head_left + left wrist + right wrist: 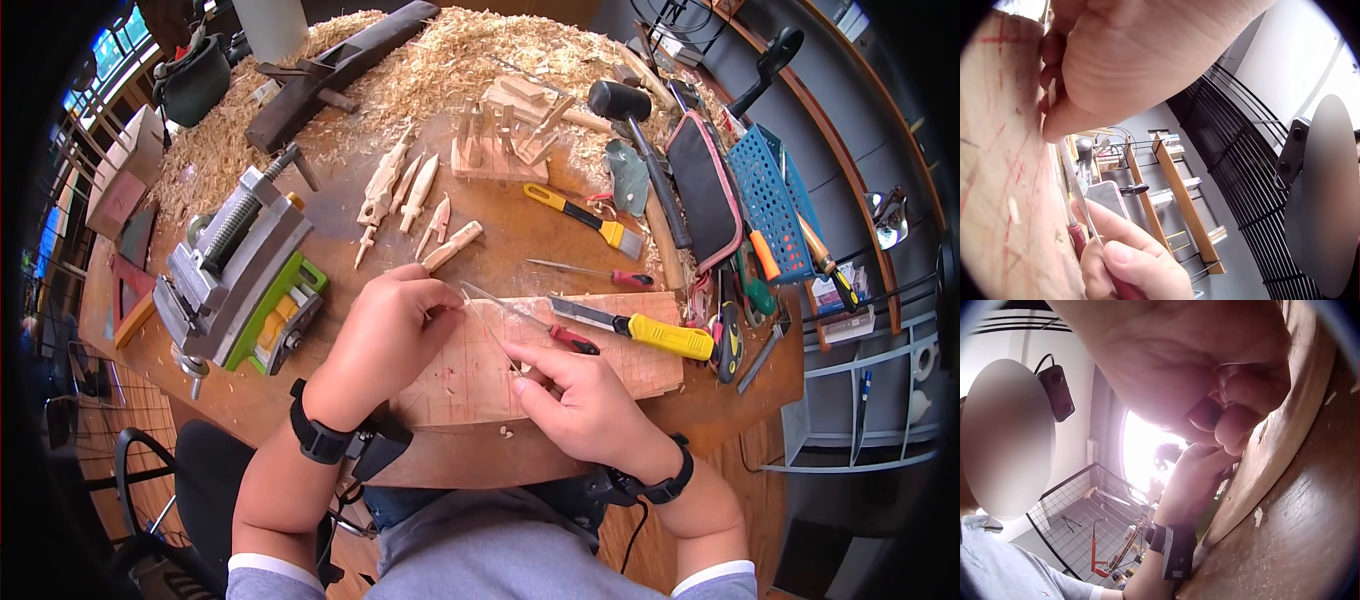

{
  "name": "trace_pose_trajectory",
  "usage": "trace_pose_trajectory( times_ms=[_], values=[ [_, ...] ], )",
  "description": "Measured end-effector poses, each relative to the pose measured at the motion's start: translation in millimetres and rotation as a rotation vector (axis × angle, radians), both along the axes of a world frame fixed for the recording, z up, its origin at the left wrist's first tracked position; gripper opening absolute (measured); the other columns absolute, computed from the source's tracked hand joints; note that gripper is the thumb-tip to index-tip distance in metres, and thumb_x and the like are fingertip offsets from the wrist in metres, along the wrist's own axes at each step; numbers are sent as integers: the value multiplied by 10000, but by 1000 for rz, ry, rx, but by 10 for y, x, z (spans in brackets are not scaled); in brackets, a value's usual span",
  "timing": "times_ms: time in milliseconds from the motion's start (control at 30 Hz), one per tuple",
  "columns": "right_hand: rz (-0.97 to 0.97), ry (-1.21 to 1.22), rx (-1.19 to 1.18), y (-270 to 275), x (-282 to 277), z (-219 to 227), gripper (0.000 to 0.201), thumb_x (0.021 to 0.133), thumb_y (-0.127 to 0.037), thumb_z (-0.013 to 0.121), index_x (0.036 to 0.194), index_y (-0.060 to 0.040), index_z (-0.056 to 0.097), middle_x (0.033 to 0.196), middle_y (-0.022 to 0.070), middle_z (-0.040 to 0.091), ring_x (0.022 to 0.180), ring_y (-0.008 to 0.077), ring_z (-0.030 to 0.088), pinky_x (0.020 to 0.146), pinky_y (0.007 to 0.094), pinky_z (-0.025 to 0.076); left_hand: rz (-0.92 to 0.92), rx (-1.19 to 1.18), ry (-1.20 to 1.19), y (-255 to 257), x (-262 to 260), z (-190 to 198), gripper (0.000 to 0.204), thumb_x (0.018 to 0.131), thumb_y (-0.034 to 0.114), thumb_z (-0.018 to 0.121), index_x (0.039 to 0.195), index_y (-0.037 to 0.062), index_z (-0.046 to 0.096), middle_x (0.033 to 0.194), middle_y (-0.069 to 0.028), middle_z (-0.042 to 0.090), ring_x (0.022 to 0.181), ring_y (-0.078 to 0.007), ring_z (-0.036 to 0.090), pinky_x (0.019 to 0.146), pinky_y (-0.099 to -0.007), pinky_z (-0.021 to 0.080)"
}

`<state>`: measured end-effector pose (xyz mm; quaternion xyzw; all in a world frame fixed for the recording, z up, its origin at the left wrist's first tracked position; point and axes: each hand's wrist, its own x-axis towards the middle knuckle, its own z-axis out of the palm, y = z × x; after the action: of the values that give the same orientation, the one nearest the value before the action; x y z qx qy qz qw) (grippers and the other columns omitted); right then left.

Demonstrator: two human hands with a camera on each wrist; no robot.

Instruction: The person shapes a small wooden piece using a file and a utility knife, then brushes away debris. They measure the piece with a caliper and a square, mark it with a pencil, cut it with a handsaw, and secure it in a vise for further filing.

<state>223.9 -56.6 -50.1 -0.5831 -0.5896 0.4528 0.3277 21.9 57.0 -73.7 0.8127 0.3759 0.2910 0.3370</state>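
Between the thumb and fingers of my right hand (575, 395) is a slim metal file (1075, 178) with a red handle (1124, 289). Its thin blade slants up to the fingertips of my left hand (395, 315). The left fingers are curled together, and a small pale wooden piece (1052, 92) shows between them, mostly hidden. Both hands are over a light wooden board (440, 395) marked with red lines. On the board lie a second red-handled file (572, 340) and a yellow utility knife (670, 336). In the right wrist view my right fingers curl at the board's edge.
Carved wooden pieces (385, 185) and a wooden stand (500, 160) lie beyond the board. A bench vise (235, 260) stands left. A brush (585, 222), another file (590, 272), a mallet (640, 140) and a blue basket (770, 200) are right. Shavings (450, 50) cover the back.
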Motion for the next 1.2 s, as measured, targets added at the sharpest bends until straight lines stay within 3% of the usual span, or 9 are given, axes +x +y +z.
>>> trace_pose_trajectory(
  times_ms=[167, 500, 867, 967, 1067, 1133, 1200],
  values=[
    [6, -31, 58, 34, -20, -98, 356, 928, -101, 586, 1247, 54, 620, 700, 140, 638, 611, 115, 602, 588, 296, 494, 24, 28, 33, 17, 1, 0, 116, 773, 20, 758, 878, -10, 720, 791, -126, 623, 723, -265, 637, 648, -334, 501],
    [49, -25, -62, 99, 23, -68, 388, 948, -139, 559, 1293, 35, 600, 649, 109, 593, 582, 107, 545, 580, 292, 464, 1, 10, 0, 59, 9, -42, 94, 773, -2, 725, 867, -3, 720, 800, -129, 628, 741, -286, 638, 664, -340, 501],
    [64, -36, -104, 164, 6, -50, 404, 948, -146, 537, 1303, 40, 588, 742, 145, 633, 662, 123, 586, 654, 290, 487, -28, 2, 18, 77, -4, -38, 83, 773, -22, 708, 854, -6, 707, 807, -123, 620, 748, -260, 637, 667, -328, 495],
    [49, 59, -103, 217, -7, -82, 415, 946, -148, 533, 1306, 51, 582, 723, 141, 619, 670, 117, 587, 665, 287, 493, -25, -11, 6, 72, 20, -52, 85, 773, -24, 704, 856, -7, 707, 804, -122, 619, 747, -255, 636, 667, -327, 494],
    [81, -3, -187, 216, 25, -42, 417, 948, -150, 526, 1303, 61, 579, 711, 119, 613, 674, 110, 583, 667, 293, 498, -18, 9, -9, 97, -5, -58, 85, 772, -25, 702, 856, -9, 706, 803, -123, 618, 740, -253, 634, 662, -328, 493],
    [61, 182, -254, 245, 11, -68, 426, 999, -126, 506, 1402, 11, 521, 680, -49, 526, 521, 41, 502, 484, 204, 424, -54, 30, -5, 83, 9, -68, 85, 771, -26, 702, 855, -11, 705, 804, -123, 619, 734, -252, 633, 656, -330, 492],
    [50, 209, -297, 241, 37, -22, 422, 985, -128, 501, 1376, 26, 539, 672, -23, 551, 544, 50, 509, 512, 226, 441, -13, -9, -30, 74, 19, -78, 76, 777, -27, 700, 852, -15, 704, 803, -125, 619, 727, -252, 630, 647, -333, 487]
  ],
)
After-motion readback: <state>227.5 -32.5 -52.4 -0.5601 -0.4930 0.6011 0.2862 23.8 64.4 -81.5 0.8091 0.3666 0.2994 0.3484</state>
